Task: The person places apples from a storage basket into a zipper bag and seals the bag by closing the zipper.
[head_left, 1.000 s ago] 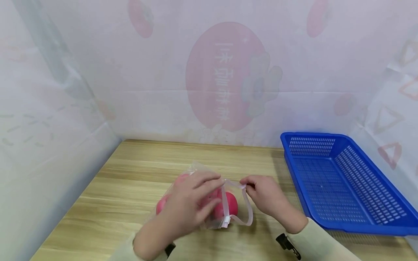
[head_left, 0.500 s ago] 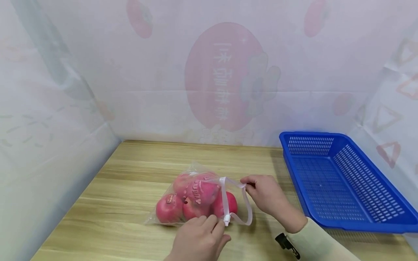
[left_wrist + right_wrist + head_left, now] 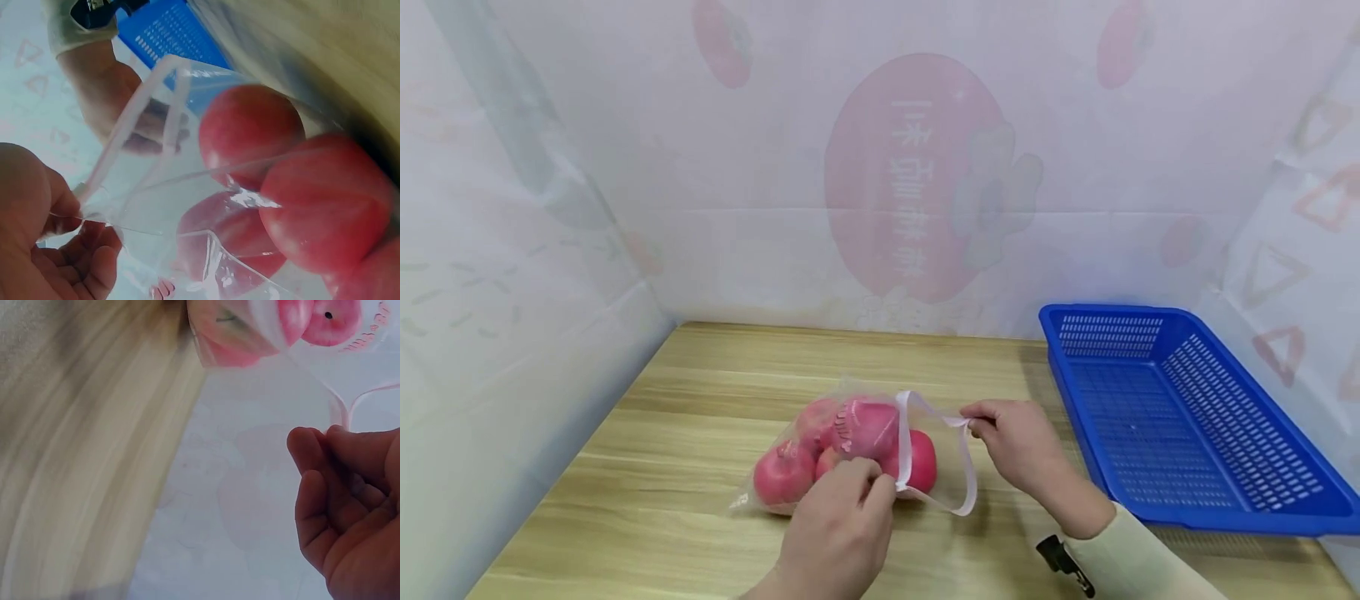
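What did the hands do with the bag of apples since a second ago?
The left hand came off the top of the bag, moved to its near edge and now pinches the plastic by the opening. The right hand kept pinching the white strip. The blue basket stayed put.

Both hands were bare, no gloves and no rings to be seen on the left hand (image 3: 838,533) or the right hand (image 3: 1018,446). The right arm wore a pale, cream-coloured sleeve (image 3: 1138,554) with a snug cuff at the wrist. A small black clip-like mount (image 3: 1063,562) sat against that cuff, glimpsed again as a dark fitting (image 3: 100,9) from the left wrist view.
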{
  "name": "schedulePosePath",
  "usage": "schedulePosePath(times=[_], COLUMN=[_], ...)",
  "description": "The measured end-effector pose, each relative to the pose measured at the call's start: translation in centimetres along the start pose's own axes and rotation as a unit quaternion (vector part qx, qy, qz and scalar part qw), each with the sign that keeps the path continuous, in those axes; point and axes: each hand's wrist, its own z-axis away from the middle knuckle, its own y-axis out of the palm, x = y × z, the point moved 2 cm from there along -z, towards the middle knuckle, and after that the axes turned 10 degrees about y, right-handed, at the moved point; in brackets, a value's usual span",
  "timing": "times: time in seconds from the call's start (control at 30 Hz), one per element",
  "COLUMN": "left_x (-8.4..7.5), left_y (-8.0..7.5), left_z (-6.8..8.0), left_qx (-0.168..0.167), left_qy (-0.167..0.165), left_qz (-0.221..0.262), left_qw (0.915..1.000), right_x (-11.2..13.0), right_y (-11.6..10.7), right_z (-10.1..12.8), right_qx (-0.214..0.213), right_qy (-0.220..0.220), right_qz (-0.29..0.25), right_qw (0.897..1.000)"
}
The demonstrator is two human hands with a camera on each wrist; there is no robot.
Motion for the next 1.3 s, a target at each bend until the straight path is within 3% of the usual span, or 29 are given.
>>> schedulePosePath(times=[0.17,0.3,0.47,0.63,0.7,0.87,1.03,1.1,1.2,1.3], left_x=[1.6,2.9,4.5,6.1,6.7,8.3,8.8,8.8,8.6,8.1], left_y=[-1.8,-3.1,-4.2,-4.4,-4.0,-2.8,-2.1,-2.1,-2.1,-1.8], left_z=[-0.5,-1.0,-1.3,-1.1,-0.8,0.0,0.0,-0.1,-0.3,-0.6], left_qx=[-0.051,-0.105,-0.150,-0.155,-0.151,-0.126,-0.153,-0.166,-0.171,-0.167], left_qy=[-0.008,-0.033,-0.112,-0.208,-0.261,-0.372,-0.403,-0.396,-0.367,-0.319], left_qz=[0.036,0.096,0.164,0.190,0.200,0.251,0.361,0.395,0.412,0.392], left_qw=[0.9980,0.9893,0.9686,0.9470,0.9322,0.8845,0.8269,0.8121,0.8163,0.8464], right_x=[0.2,0.1,-0.3,-0.5,-0.6,-0.6,-0.1,0.0,0.1,0.1], right_y=[-2.2,-4.4,-6.9,-8.6,-9.1,-10.1,-10.4,-10.4,-10.6,-10.8], right_z=[0.7,1.1,1.8,2.5,2.8,3.4,3.7,3.8,3.8,3.8], right_qx=[-0.013,-0.054,-0.100,-0.114,-0.108,-0.099,-0.111,-0.119,-0.124,-0.122], right_qy=[0.025,0.022,0.016,0.025,0.042,0.066,0.052,0.049,0.056,0.066], right_qz=[-0.010,-0.023,-0.039,-0.039,-0.038,-0.025,-0.029,-0.032,-0.039,-0.038], right_qw=[1.000,0.998,0.994,0.992,0.993,0.993,0.992,0.991,0.990,0.990])
